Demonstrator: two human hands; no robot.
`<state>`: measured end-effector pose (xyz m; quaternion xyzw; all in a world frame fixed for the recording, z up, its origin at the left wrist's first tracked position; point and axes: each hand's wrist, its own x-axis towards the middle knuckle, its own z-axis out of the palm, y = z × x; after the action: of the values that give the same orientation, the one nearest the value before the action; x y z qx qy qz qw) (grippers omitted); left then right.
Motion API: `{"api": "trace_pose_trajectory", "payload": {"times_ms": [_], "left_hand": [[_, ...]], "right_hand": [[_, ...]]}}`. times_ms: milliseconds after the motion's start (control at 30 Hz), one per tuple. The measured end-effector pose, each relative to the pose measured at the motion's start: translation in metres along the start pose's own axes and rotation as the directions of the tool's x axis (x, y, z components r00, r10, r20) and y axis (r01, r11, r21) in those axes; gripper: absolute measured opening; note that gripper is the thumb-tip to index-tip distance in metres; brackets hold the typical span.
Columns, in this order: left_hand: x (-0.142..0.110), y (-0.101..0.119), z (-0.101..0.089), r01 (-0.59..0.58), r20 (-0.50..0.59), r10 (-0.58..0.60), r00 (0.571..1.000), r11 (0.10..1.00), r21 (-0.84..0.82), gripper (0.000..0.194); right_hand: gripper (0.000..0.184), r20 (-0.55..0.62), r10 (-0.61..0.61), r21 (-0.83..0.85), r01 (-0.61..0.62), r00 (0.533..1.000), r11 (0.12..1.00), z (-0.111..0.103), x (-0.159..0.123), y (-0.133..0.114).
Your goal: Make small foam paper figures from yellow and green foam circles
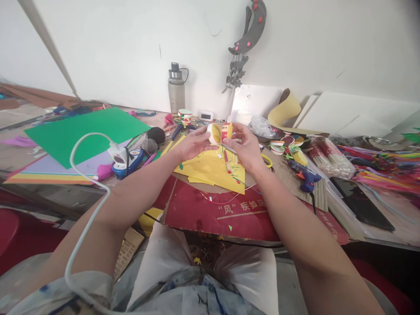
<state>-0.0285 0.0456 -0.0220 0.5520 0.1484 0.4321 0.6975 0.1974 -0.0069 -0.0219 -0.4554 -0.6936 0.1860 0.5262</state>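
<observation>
Paint-marked grey-blue shirt (183, 295) is seen nearest the camera; all places below are taken from the yellow paper sheet (203, 168). Above its far edge, a white ring with yellow lining (214, 134) is gripped by the left hand (195, 143), and a red-and-yellow piece (227, 130) is pinched in the fingers of the right hand (244, 143). Hands are held near each other, pieces side by side; whether the pieces touch cannot be told. A red-and-white stick (227, 162) is laid on the sheet among green scraps. Red printed cardboard (197, 214) is exposed in front of it. To its left, a green sheet (88, 131) and a white cable (85, 223) are seen; to its right, a blue glue gun (308, 180), then a black phone (361, 203). Behind it, a grey water bottle (176, 94) is stood upright by the wall.
</observation>
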Motion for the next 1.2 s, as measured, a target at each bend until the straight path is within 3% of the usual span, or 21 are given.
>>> {"api": "trace_pose_trajectory", "payload": {"times_ms": [100, 167, 267, 367, 467, 567, 667, 833, 1033, 1200], "left_hand": [[0.006, 0.001, -0.007, -0.030, -0.145, 0.016, 0.989, 0.995, -0.098, 0.047], [0.010, 0.003, -0.011, -0.051, -0.204, 0.020, 0.979, 0.988, -0.148, 0.049], [0.012, 0.006, -0.012, -0.080, -0.239, 0.033, 0.970, 0.978, -0.191, 0.050], [0.010, 0.008, -0.008, -0.078, -0.244, 0.027, 0.969, 0.976, -0.203, 0.049], [0.006, 0.007, -0.002, -0.085, -0.246, 0.037, 0.968, 0.979, -0.188, 0.046], [0.003, 0.007, 0.002, -0.127, -0.251, 0.081, 0.965, 0.977, -0.171, 0.049], [0.004, 0.008, 0.000, -0.155, -0.269, 0.103, 0.958, 0.971, -0.180, 0.050], [0.010, 0.011, -0.011, -0.243, -0.345, 0.166, 0.924, 0.951, -0.192, 0.047], [0.014, 0.017, -0.025, -0.275, -0.409, 0.179, 0.895, 0.942, -0.190, 0.045], [0.016, 0.020, -0.025, -0.252, -0.418, 0.143, 0.897, 0.943, -0.219, 0.042]], "right_hand": [[0.059, 0.013, 0.057, -0.104, -0.055, 0.998, 0.993, -0.003, 0.000, 0.000], [0.053, 0.100, 0.043, -0.246, -0.017, 0.994, 0.969, 0.001, -0.003, 0.000], [0.052, 0.308, 0.055, -0.462, 0.098, 0.950, 0.881, 0.013, -0.010, 0.000], [0.054, 0.399, 0.121, -0.561, 0.137, 0.909, 0.817, 0.017, -0.013, -0.002], [0.041, 0.355, 0.093, -0.530, 0.118, 0.930, 0.840, 0.008, -0.008, -0.003], [0.030, 0.186, 0.064, -0.502, 0.039, 0.980, 0.864, -0.009, -0.001, -0.002], [0.026, 0.040, 0.094, -0.559, -0.055, 0.995, 0.827, -0.023, 0.004, 0.000], [0.033, 0.000, 0.239, -0.734, -0.162, 0.971, 0.659, -0.037, 0.012, -0.002], [0.037, 0.178, 0.468, -0.939, 0.008, 0.866, 0.344, -0.047, 0.002, -0.002], [0.041, 0.189, 0.538, -0.977, 0.099, 0.822, 0.191, -0.050, -0.022, 0.007]]}}
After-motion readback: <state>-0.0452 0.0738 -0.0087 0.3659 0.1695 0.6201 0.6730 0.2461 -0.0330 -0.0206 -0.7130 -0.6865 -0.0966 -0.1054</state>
